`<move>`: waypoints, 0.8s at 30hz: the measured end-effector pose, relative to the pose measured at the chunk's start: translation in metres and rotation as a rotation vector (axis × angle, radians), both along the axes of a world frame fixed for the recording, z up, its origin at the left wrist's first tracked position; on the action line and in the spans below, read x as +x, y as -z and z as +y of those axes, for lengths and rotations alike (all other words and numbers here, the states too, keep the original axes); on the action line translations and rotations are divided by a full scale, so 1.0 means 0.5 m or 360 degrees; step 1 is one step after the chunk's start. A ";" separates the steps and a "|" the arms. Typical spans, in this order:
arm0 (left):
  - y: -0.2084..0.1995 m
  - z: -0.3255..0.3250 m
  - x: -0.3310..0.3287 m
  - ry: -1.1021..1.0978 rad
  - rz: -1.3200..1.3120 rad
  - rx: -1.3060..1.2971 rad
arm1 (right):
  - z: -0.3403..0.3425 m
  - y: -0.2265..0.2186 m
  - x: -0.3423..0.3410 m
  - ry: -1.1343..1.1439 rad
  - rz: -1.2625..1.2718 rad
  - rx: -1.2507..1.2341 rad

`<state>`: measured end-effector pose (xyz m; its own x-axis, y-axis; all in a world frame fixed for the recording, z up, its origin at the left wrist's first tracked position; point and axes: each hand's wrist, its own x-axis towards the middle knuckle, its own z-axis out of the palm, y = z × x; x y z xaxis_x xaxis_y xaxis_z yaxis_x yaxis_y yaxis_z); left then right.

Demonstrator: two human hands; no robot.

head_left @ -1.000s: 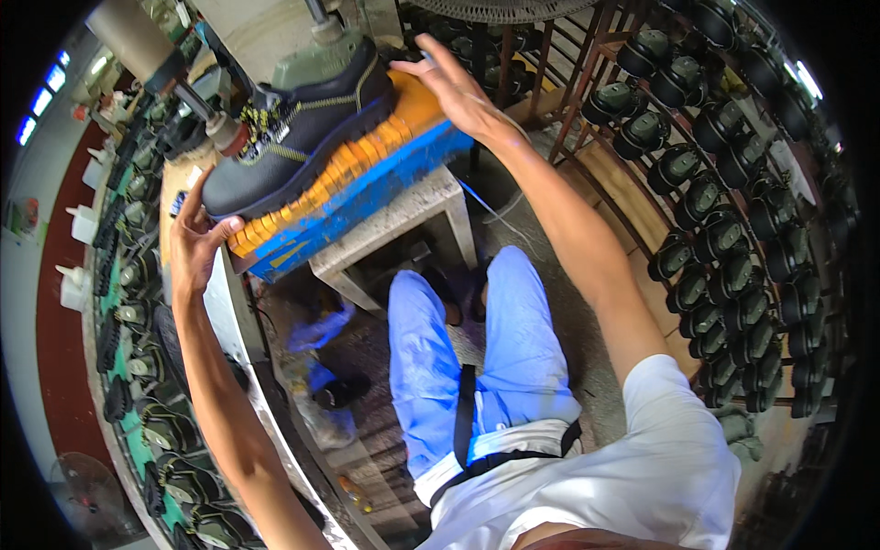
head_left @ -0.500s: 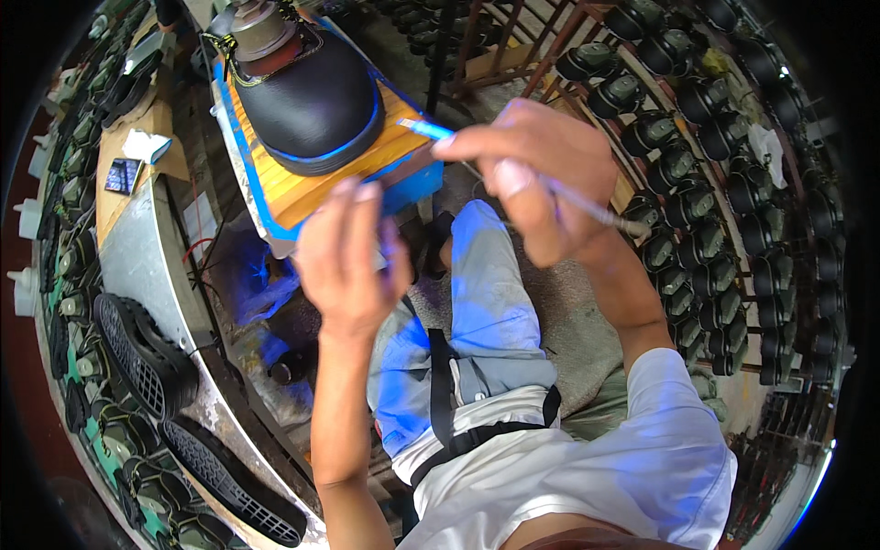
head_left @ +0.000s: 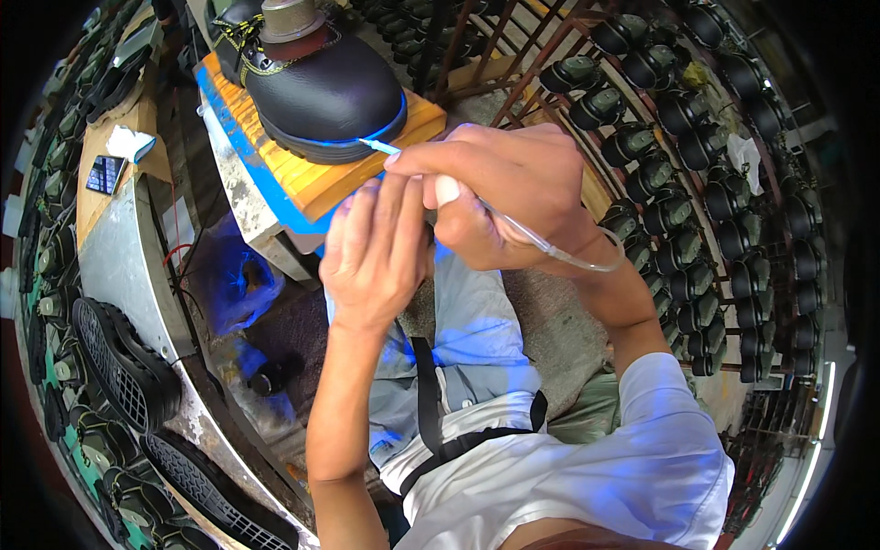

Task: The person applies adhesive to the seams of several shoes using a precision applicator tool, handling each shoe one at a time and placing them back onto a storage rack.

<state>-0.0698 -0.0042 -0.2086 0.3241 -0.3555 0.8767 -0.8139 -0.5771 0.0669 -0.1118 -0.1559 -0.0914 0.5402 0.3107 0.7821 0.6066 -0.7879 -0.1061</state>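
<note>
A black leather work shoe (head_left: 330, 87) with yellow-and-black laces stands on a wooden board (head_left: 321, 191), a blue-lit line running along the lower edge of its toe. My right hand (head_left: 518, 188) is closed around a thin pen-like tool (head_left: 383, 148) with a clear, curved tube trailing behind it. The tool's pale tip touches the seam where upper and sole meet. Next to it, my left hand (head_left: 378, 247) has its fingers stretched out at the board's front edge, close to the right fingers. I see nothing in the left hand; its palm side is hidden.
A metal cylinder (head_left: 293, 20) stands over the shoe's opening. On my left, black soles (head_left: 124, 362) lie along a metal-topped bench (head_left: 137, 261) with a phone (head_left: 105, 174) and a white cloth (head_left: 129, 143). Racks of black shoes (head_left: 683, 197) fill the right side.
My right hand has brought the tool's tip left onto the toe seam; before, it was held off the shoe. My left hand has come nearer the right one, fingers closer together.
</note>
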 end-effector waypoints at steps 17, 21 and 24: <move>-0.030 0.288 0.230 -0.0357 0.0636 -0.0539 | 0.062 0.130 0.287 -0.0226 -0.0241 0.0278; -0.063 0.284 0.279 -0.0427 0.0877 -0.0363 | -0.008 0.121 0.302 -0.0101 -0.0295 0.0113; -0.048 0.293 0.320 -0.0158 0.0888 -0.0510 | -0.053 0.104 0.280 0.0058 -0.0292 0.0012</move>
